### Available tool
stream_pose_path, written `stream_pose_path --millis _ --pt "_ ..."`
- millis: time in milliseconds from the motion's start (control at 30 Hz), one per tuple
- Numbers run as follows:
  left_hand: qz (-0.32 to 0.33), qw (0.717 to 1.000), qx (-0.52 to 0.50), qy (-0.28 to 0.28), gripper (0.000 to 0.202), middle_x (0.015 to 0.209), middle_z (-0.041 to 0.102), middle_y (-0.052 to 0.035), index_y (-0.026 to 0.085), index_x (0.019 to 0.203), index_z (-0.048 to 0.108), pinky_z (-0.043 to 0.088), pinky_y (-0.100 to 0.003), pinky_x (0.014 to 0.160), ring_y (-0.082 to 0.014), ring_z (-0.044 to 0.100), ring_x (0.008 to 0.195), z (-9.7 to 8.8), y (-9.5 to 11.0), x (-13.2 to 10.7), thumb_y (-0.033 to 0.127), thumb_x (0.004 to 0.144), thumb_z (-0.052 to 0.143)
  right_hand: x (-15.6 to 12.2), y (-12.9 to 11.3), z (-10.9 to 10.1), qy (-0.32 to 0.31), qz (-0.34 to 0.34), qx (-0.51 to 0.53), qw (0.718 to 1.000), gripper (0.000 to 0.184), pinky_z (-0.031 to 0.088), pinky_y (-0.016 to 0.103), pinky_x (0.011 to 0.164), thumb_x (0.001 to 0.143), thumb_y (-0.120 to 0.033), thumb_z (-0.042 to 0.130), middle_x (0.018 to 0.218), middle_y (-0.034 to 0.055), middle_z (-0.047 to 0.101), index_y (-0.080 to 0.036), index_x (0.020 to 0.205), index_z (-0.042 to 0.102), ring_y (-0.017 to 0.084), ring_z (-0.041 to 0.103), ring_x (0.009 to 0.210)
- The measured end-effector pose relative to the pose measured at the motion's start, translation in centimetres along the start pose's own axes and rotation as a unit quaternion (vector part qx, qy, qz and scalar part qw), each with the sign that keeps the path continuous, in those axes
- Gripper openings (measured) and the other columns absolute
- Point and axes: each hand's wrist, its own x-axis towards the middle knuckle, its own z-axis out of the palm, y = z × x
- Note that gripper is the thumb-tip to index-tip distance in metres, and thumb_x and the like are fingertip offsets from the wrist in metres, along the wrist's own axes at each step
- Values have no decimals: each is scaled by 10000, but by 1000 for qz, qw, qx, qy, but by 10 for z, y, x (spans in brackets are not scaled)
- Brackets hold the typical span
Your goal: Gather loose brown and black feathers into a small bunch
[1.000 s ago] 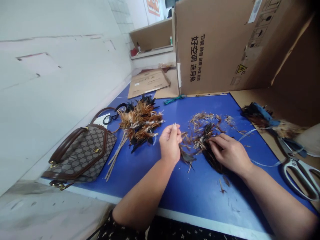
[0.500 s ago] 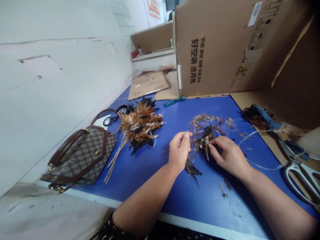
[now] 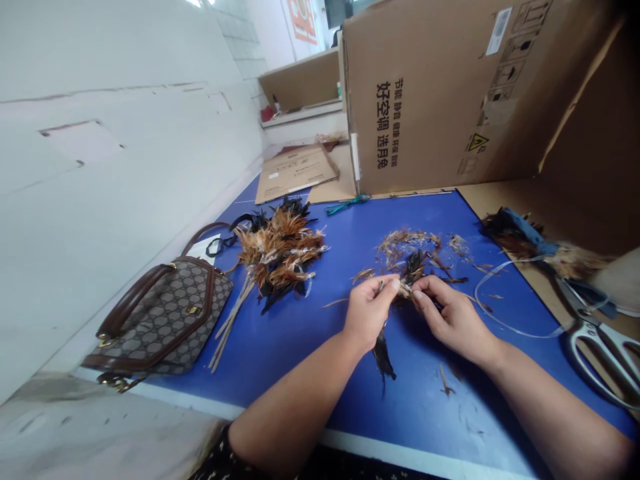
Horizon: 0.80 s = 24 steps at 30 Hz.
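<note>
a large cardboard box (image 3: pixel 450 93) stands at the far edge of the blue surface (image 3: pixel 300 333), with flattened cardboard (image 3: pixel 295 170) lying beyond its left corner. at the near left, a patterned handbag (image 3: pixel 165 320) with brown handles rests on the surface edge. just beside it to the right lies a finished bunch of brown and black feathers (image 3: pixel 277 253), its pale stems pointing toward the bag. big metal scissors (image 3: pixel 600 340) lie at the far right, near a clear plastic strip (image 3: pixel 505 313). a loose heap of feathers (image 3: pixel 415 250) sits in the middle of the surface. just in front of that heap, the left hand (image 3: pixel 370 317) has its grip closed on a small dark feather bundle (image 3: pixel 383 350), which hangs below the fingers toward the surface. the right hand (image 3: pixel 450 317) meets it, thumb and forefinger pinched on the bundle's quill end.
</note>
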Motion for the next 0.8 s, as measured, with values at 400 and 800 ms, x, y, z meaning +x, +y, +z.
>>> stream_pose_path --millis 400,800 --pt "41 982 -151 108 454 589 346 99 132 962 730 199 -195 470 -39 266 490 -9 12 11 542 823 868 3 19 4 124 72 -46 989 283 479 308 600 1071 -508 535 731 21 656 -239 1037 617 175 589 611" --pt "-6 994 -104 -14 482 643 410 83 197 903 553 308 -187 485 -49 341 488 7 -4 -2 648 927 721 0 3 19 155 95 97 978 341 500 299 570 1040 -575 595 798 37 680 -238 1082 627 176 606 638"
